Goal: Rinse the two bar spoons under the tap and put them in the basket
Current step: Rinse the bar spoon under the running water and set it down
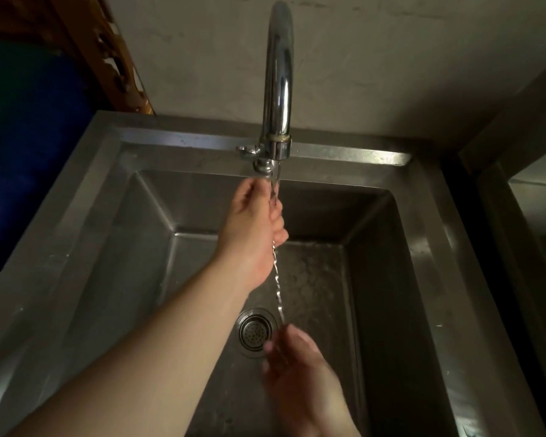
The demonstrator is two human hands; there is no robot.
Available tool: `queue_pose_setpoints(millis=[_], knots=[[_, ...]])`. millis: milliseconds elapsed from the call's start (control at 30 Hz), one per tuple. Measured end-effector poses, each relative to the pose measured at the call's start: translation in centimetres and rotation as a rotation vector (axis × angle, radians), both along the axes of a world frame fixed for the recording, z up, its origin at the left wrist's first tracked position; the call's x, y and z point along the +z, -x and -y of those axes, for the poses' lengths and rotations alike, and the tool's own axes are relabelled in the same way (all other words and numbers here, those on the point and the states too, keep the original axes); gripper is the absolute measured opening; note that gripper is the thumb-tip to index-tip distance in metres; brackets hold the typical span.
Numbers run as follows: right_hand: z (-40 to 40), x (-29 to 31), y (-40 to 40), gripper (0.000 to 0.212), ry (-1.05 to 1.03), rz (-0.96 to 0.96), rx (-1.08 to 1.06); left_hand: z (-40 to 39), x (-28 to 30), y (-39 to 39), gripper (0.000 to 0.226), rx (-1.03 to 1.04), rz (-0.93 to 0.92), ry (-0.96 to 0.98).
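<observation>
Water comes out of the tap [276,77] and falls onto the top of a spoon [277,279]. The left hand [252,225] is closed around the upper part of the spoon, right under the end of the tap. The spoon is long and thin with a twisted handle, and it hangs down over the sink [85,216]. Its lower end reaches the right hand [297,364], which is down low, just beside the drain [255,330]. The right hand is blurry, so I cannot tell if its fingers are pinching the spoon or only touching it. It may be one spoon or two held together; the picture is too dark to say. The drain is round with small holes. The bottom of the sink looks wet around it.
</observation>
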State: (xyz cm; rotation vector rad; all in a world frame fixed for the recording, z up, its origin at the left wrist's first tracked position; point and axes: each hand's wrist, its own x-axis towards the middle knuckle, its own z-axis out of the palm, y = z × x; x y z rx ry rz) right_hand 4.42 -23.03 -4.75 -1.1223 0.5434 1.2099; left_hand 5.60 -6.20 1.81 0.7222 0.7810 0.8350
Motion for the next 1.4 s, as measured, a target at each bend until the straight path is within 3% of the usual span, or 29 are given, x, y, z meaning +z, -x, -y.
queue_pose_setpoints(millis=[167,267,433,567,667,733,1033,1267,1400], knots=[[-1.3,-0.5,-0.4,0.015,-0.022,0.585,0.447,0.8,-1.1,0.8,0.026,-0.200,-0.028,-0.216],[-3.2,0.0,-1.8,0.017,-0.063,0.770,0.541,0.8,-1.3,1.3,0.030,-0.228,-0.016,-0.275],[-6.4,1.4,-3.4,0.020,-0.164,0.865,0.484,0.4,-0.9,1.9,0.039,-0.252,0.072,-0.337],[-8.8,3.2,-4.5,0.032,-0.193,0.937,0.478,0.0,-1.0,2.4,0.038,-0.219,-0.142,-0.465],[-9.7,4.1,-4.7,0.031,-0.226,0.978,0.473,-0.2,-1.1,2.6,0.023,-0.179,-0.290,-0.569],[-10.0,4.4,-4.7,0.028,-0.278,0.969,0.469,-0.1,-1.1,2.9,0.012,-0.191,-0.283,-0.535],[-10.2,4.6,-4.7,0.038,-0.405,0.911,0.474,-0.1,-0.4,2.8,0.017,-0.162,-0.369,-0.530],[-10.5,4.9,-5.0,0.029,-0.400,0.908,0.516,-0.4,0.0,2.6,0.023,0.031,-0.255,-0.349],[-10.5,4.8,-5.7,0.023,-0.335,1.015,0.455,-0.4,0.1,3.1,0.018,-0.015,-0.126,-0.324]])
